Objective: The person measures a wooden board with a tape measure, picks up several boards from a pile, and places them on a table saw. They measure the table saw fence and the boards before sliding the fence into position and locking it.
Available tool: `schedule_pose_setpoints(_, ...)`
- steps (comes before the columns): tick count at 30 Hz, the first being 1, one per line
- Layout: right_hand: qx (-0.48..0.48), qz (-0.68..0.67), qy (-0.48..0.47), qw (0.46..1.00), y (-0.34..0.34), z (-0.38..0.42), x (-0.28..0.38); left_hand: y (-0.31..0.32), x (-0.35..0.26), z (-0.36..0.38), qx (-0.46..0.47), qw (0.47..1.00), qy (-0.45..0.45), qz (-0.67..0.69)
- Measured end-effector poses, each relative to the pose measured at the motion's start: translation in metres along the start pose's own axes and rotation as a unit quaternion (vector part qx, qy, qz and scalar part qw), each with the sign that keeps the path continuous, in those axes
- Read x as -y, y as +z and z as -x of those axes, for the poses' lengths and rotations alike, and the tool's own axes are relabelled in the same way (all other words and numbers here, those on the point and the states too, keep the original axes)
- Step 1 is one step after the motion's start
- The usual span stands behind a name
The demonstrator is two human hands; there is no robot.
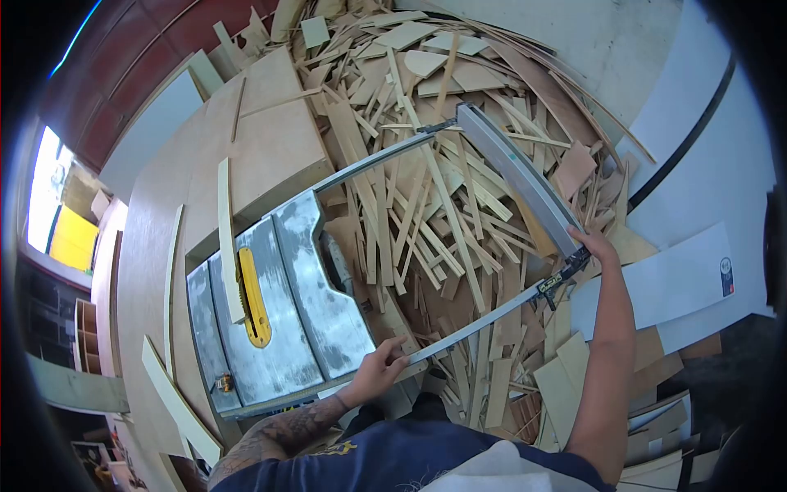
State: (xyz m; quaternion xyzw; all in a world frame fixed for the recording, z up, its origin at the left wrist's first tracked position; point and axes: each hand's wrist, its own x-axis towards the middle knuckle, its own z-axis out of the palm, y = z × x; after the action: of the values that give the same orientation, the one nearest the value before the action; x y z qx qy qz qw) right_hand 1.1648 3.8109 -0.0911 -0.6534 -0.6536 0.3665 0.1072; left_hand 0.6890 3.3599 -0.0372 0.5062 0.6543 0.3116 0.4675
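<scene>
A table saw (287, 353) with a worn metal top lies before me to the left, its yellow throat plate (257, 303) around the blade slot. A narrow wood strip (227, 230) rests along that slot. Two rails reach out to the right, and the grey rip fence (520, 176) spans their far ends. My right hand (601, 246) is closed around the fence's near end, just above the black latch (551, 284). At the saw's near right corner, my left hand (377, 371) has its fingers curled at the front rail (475, 325); its underside is hidden.
Beneath and beyond the rails is a big heap of wood offcuts (443, 221). A large plywood-topped table (156, 238) adjoins the saw at left, with loose strips on it. A small yellow-black object (224, 382) sits on the saw's corner. White panels (680, 287) lie at right.
</scene>
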Motion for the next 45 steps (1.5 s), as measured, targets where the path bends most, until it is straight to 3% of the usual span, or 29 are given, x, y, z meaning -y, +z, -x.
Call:
schedule_pose_setpoints(3,0.008,-0.051,0.049,0.997,0.004,-0.021,-0.008,-0.031,0.012,0.052,-0.041,0.998,-0.031,-0.032)
schedule_pose_setpoints(6,-0.08,0.119,0.019,0.989,-0.016,0.014,0.045,-0.047,0.037,0.087,-0.124,0.99,-0.058,-0.029)
schedule_pose_setpoints(7,-0.063,0.131,0.018,0.989,-0.011,0.024,0.051,-0.048,0.05,0.098,-0.16,0.985,-0.059,-0.016)
schedule_pose_setpoints(9,-0.232,0.247,-0.079,0.938,0.005,0.038,0.068,-0.053,0.055,0.115,-0.192,0.977,-0.091,-0.003)
schedule_pose_setpoints(13,-0.14,0.293,-0.171,0.93,0.064,0.096,0.095,-0.068,0.056,0.145,-0.223,0.972,-0.069,-0.015)
schedule_pose_setpoints(16,-0.215,0.362,-0.146,0.895,0.115,0.097,0.081,-0.077,0.066,0.172,-0.225,0.968,-0.097,-0.049)
schedule_pose_setpoints(21,-0.299,0.251,-0.124,0.912,0.166,0.139,0.081,-0.097,0.122,0.213,-0.308,0.941,-0.136,-0.04)
schedule_pose_setpoints(23,-0.306,0.073,-0.208,0.926,0.198,0.191,0.115,-0.104,0.128,0.229,-0.269,0.949,-0.161,-0.039)
schedule_pose_setpoints(25,-0.144,-0.068,-0.184,0.97,0.255,0.258,0.125,-0.11,0.136,0.246,-0.153,0.961,-0.221,-0.067)
schedule_pose_setpoints(26,-0.017,-0.132,-0.161,0.978,0.292,0.292,0.118,-0.112,0.146,0.256,-0.152,0.972,-0.165,-0.074)
schedule_pose_setpoints(27,0.153,-0.234,-0.07,0.958,0.324,0.337,0.132,-0.119,0.148,0.265,-0.157,0.97,-0.171,-0.077)
schedule_pose_setpoints(28,0.318,-0.252,-0.016,0.914,0.352,0.369,0.147,-0.128,0.149,0.27,-0.195,0.966,-0.144,-0.093)
schedule_pose_setpoints(29,0.4,-0.217,0.024,0.89,0.383,0.396,0.159,-0.139,0.153,0.276,-0.232,0.96,-0.115,-0.108)
schedule_pose_setpoints(32,0.438,-0.255,0.026,0.861,0.488,0.425,0.165,-0.195,0.171,0.292,-0.394,0.884,-0.1,-0.23)
schedule_pose_setpoints(34,0.521,-0.462,0.202,0.689,0.53,0.428,0.191,-0.238,0.192,0.301,-0.426,0.842,-0.109,-0.314)
schedule_pose_setpoints(35,0.521,-0.464,0.2,0.688,0.546,0.425,0.195,-0.255,0.203,0.303,-0.426,0.841,-0.107,-0.317)
schedule_pose_setpoints(37,0.631,-0.547,0.176,0.521,0.572,0.419,0.2,-0.287,0.226,0.307,-0.381,0.811,-0.122,-0.426)
schedule_pose_setpoints(39,0.626,-0.566,0.155,0.514,0.586,0.42,0.199,-0.307,0.243,0.31,-0.342,0.829,-0.106,-0.431)
schedule_pose_setpoints(41,0.654,-0.586,0.209,0.43,0.597,0.422,0.186,-0.314,0.247,0.307,-0.286,0.887,-0.099,-0.349)
schedule_pose_setpoints(43,0.598,-0.635,0.196,0.448,0.613,0.426,0.165,-0.318,0.253,0.304,-0.289,0.881,-0.107,-0.36)
schedule_pose_setpoints(45,0.559,-0.575,0.193,0.565,0.617,0.432,0.165,-0.318,0.258,0.302,-0.303,0.875,-0.102,-0.363)
